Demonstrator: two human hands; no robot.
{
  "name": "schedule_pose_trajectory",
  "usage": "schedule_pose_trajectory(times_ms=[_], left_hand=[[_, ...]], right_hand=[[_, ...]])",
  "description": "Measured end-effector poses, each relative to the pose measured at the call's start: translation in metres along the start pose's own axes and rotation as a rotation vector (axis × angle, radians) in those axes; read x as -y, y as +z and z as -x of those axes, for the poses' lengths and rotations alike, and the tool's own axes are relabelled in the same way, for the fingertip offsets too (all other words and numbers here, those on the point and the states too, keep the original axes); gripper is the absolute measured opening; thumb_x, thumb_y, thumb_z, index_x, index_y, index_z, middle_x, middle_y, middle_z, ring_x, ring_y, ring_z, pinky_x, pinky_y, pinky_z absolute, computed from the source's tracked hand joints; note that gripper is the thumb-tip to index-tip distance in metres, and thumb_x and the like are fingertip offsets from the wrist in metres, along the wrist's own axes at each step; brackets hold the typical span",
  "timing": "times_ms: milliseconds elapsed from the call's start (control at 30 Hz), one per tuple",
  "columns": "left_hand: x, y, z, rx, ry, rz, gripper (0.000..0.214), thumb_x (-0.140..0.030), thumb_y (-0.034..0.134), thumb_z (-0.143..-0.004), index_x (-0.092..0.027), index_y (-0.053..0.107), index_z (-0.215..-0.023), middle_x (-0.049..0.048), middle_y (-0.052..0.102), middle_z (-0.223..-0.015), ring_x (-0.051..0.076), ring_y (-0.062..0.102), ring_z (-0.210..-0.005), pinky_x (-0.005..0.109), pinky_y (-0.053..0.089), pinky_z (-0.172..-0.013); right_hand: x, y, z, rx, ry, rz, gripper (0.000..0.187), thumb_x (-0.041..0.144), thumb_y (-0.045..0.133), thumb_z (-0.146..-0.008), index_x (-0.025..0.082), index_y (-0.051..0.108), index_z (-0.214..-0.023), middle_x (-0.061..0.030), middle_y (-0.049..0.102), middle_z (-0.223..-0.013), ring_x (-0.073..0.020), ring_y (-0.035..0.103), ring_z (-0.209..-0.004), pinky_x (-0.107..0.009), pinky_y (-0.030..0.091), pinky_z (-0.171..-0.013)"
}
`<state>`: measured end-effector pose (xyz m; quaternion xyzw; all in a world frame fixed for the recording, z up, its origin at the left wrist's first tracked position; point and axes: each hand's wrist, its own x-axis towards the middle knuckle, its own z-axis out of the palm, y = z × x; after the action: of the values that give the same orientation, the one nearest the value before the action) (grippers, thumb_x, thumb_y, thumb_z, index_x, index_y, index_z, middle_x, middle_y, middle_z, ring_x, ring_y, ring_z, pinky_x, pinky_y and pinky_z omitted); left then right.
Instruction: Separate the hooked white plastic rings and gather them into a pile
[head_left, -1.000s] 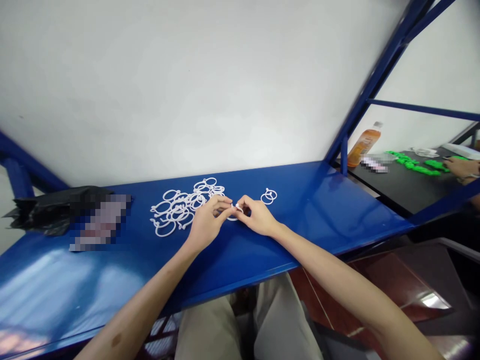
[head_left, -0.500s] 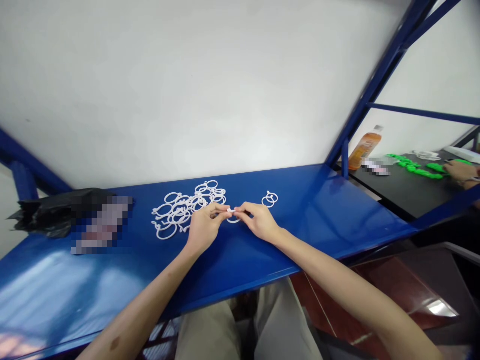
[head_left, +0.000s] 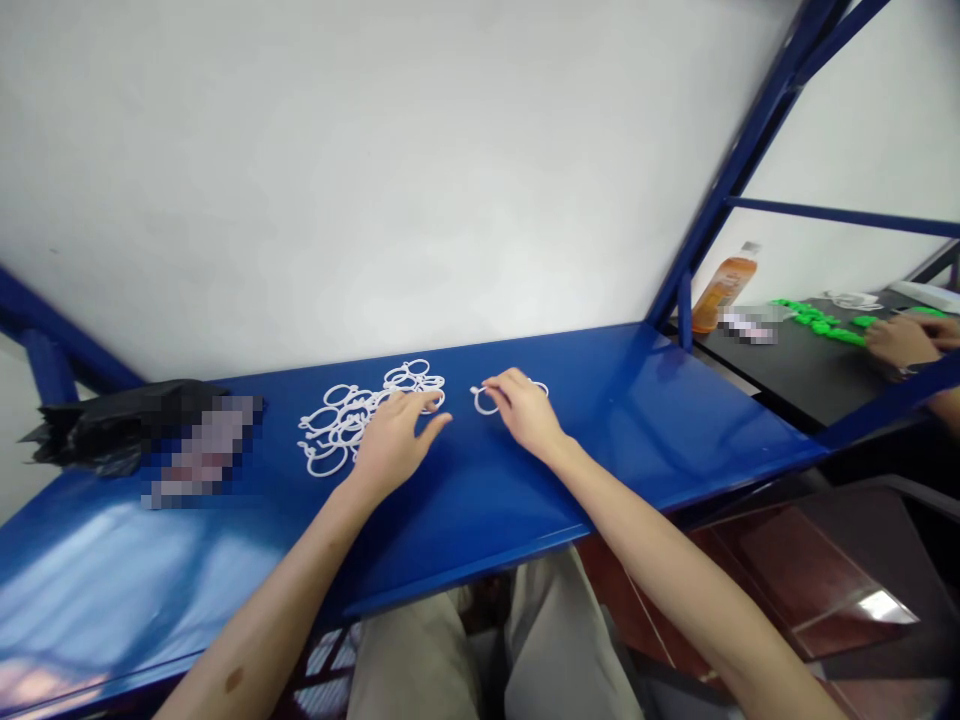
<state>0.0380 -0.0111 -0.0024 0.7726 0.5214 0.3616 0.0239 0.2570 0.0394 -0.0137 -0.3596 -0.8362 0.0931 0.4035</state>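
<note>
A loose heap of thin white plastic rings (head_left: 326, 460), each with a small tab or eyelet, lies on the blue table (head_left: 480, 520). Over the right edge of this heap is my left hand (head_left: 397, 435), thumb and fingers apart, with nothing seen between them. To the right, my right hand (head_left: 525, 410) pinches a white ring (head_left: 486, 402) at its upper edge, low over the table. Part of another white ring (head_left: 543, 388) shows behind the right hand's knuckles; the rest of it is covered.
A black plastic bag (head_left: 112, 425) and a blurred-out packet (head_left: 206, 450) lie at the left. Past the blue frame post (head_left: 684, 310), a bottle of orange drink (head_left: 724, 290), green pieces (head_left: 821, 325) and a co-worker's hands (head_left: 904, 345) are on a black table.
My hands have come apart. The right carries the ring rightward to the ring lying there; the left has let go, opened and moved left to the heap.
</note>
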Motion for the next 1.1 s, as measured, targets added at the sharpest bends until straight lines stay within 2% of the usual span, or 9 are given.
schedule_pose_trajectory(times_ms=[100, 267, 433, 533, 667, 767, 867, 967, 1100], left_hand=[[0.018, -0.011, -0.002, -0.073, -0.026, -0.231, 0.03, -0.041, 0.051, -0.095, -0.021, 0.066, -0.111, 0.011, 0.071, -0.103, 0.029, 0.061, -0.102, 0.044, 0.044, -0.096], [0.042, -0.016, 0.0, -0.004, -0.217, -0.492, 0.034, -0.045, 0.054, -0.09, -0.015, 0.068, -0.096, 0.0179, 0.066, -0.1, 0.036, 0.056, -0.104, 0.048, 0.043, -0.09], [0.04, -0.012, 0.002, 0.061, -0.2, -0.493, 0.022, -0.036, 0.052, -0.091, -0.02, 0.067, -0.086, 0.0145, 0.068, -0.099, 0.035, 0.054, -0.104, 0.047, 0.042, -0.086], [0.035, -0.014, 0.002, 0.039, -0.17, -0.487, 0.019, -0.032, 0.052, -0.09, -0.021, 0.066, -0.084, 0.0129, 0.067, -0.095, 0.035, 0.054, -0.101, 0.047, 0.042, -0.083], [0.027, -0.019, -0.001, -0.044, -0.067, -0.415, 0.024, -0.033, 0.048, -0.095, -0.021, 0.068, -0.088, 0.0121, 0.066, -0.096, 0.03, 0.054, -0.093, 0.044, 0.042, -0.084], [0.018, -0.017, -0.002, -0.033, 0.072, -0.276, 0.027, -0.036, 0.047, -0.097, -0.023, 0.07, -0.093, 0.0091, 0.067, -0.091, 0.025, 0.055, -0.088, 0.04, 0.044, -0.084], [0.01, -0.008, 0.0, 0.073, 0.161, -0.16, 0.026, -0.037, 0.048, -0.098, -0.025, 0.071, -0.097, 0.0051, 0.066, -0.079, 0.021, 0.055, -0.081, 0.035, 0.045, -0.08], [0.005, 0.002, 0.004, 0.127, 0.181, -0.125, 0.026, -0.036, 0.048, -0.098, -0.025, 0.071, -0.096, 0.0048, 0.068, -0.082, 0.02, 0.058, -0.081, 0.033, 0.046, -0.078], [0.002, 0.006, 0.005, 0.119, 0.157, -0.053, 0.021, -0.038, 0.054, -0.096, -0.025, 0.069, -0.099, 0.0052, 0.072, -0.094, 0.022, 0.059, -0.093, 0.035, 0.047, -0.084]], right_hand=[[-0.022, -0.012, -0.002, -0.117, 0.204, 0.177, 0.023, 0.021, 0.049, -0.1, 0.021, 0.07, -0.109, -0.0096, 0.062, -0.108, -0.0206, 0.066, -0.094, -0.036, 0.054, -0.087], [-0.041, -0.025, 0.0, -0.047, 0.44, 0.328, 0.032, 0.016, 0.053, -0.094, 0.012, 0.063, -0.124, -0.0159, 0.058, -0.116, -0.0225, 0.067, -0.087, -0.039, 0.055, -0.082], [-0.033, -0.02, 0.0, -0.101, 0.36, 0.273, 0.028, 0.023, 0.051, -0.096, 0.015, 0.062, -0.121, -0.0134, 0.056, -0.114, -0.0223, 0.067, -0.092, -0.037, 0.055, -0.083], [-0.028, -0.017, -0.001, -0.105, 0.3, 0.178, 0.024, 0.025, 0.052, -0.096, 0.017, 0.064, -0.115, -0.011, 0.058, -0.112, -0.0213, 0.066, -0.095, -0.036, 0.055, -0.084], [-0.019, -0.015, -0.002, -0.081, 0.287, 0.056, 0.018, 0.026, 0.057, -0.094, 0.018, 0.066, -0.107, -0.0078, 0.062, -0.104, -0.0174, 0.065, -0.085, -0.034, 0.054, -0.082], [-0.007, -0.011, -0.002, -0.008, 0.259, -0.098, 0.02, 0.033, 0.058, -0.095, 0.019, 0.065, -0.106, -0.0034, 0.066, -0.091, -0.0146, 0.062, -0.074, -0.032, 0.052, -0.076], [0.006, -0.002, 0.0, 0.126, 0.254, -0.298, 0.031, 0.042, 0.057, -0.096, 0.02, 0.059, -0.117, 0.0004, 0.068, -0.083, -0.0127, 0.061, -0.064, -0.028, 0.05, -0.068], [0.013, 0.006, 0.004, 0.208, 0.233, -0.364, 0.031, 0.041, 0.055, -0.097, 0.02, 0.054, -0.119, 0.0024, 0.068, -0.079, -0.0128, 0.063, -0.065, -0.027, 0.049, -0.069], [0.013, 0.008, 0.006, 0.198, 0.22, -0.346, 0.021, 0.032, 0.052, -0.098, 0.02, 0.051, -0.115, 0.0035, 0.068, -0.077, -0.0133, 0.065, -0.067, -0.028, 0.049, -0.072]])
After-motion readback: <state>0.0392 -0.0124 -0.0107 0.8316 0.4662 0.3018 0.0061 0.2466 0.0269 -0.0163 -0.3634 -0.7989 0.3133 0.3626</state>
